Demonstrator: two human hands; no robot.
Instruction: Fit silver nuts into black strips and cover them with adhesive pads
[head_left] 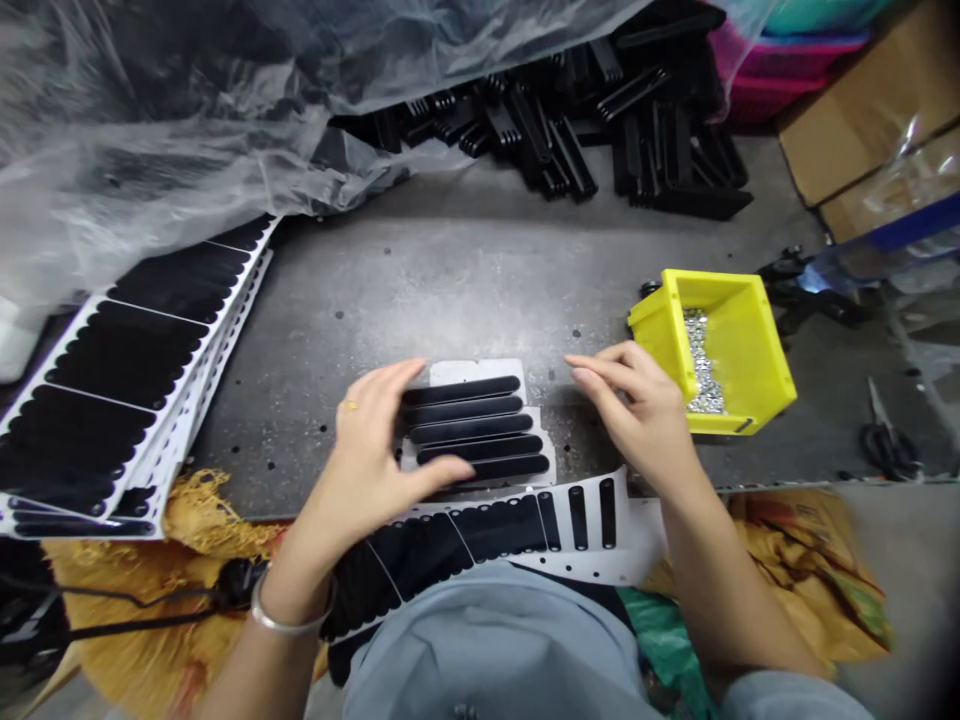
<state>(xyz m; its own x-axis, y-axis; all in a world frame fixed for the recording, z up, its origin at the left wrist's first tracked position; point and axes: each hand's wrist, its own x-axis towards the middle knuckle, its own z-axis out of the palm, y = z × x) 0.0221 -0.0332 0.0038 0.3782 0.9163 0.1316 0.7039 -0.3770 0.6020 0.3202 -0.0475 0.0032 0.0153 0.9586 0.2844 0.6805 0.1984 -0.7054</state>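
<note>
Black foam strips [469,430] are laid on a white backing sheet [484,372] on a grey metal bench [450,290]. They are arched over by the left hand [367,450], its fingers [382,385] curved and spread, not clenched; the right hand [637,415] is held relaxed and open, just beside a yellow bin [739,370] of small metal parts [701,370]

plastic bin [742,350] right of the strips [469,425]
</note>
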